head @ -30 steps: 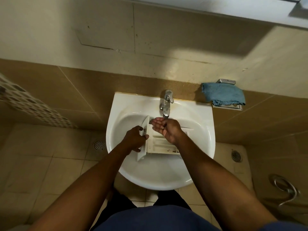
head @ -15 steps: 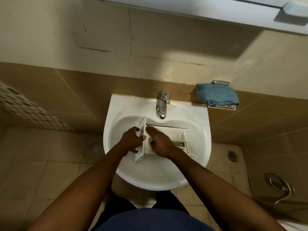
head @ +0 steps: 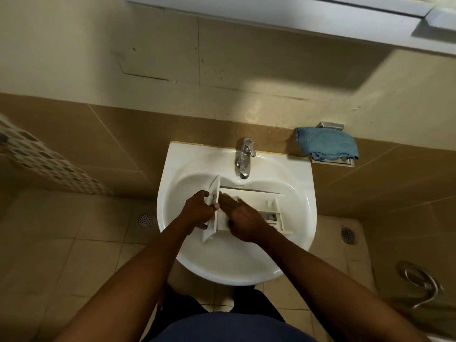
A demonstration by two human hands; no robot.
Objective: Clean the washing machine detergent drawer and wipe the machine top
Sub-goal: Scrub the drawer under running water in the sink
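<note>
Fingers of left hand grip detergent drawer front panel; right hand flat inside; long axis left-right, panel left.

We note a wall, cream above and tan-tiled below; a white washbasin with a chrome tap fixed against it; a beige tiled floor with a left drain and a right drain flanking the washbasin.

One wide-angle head cam, looking fwd & steeply down, close over sink.
</note>
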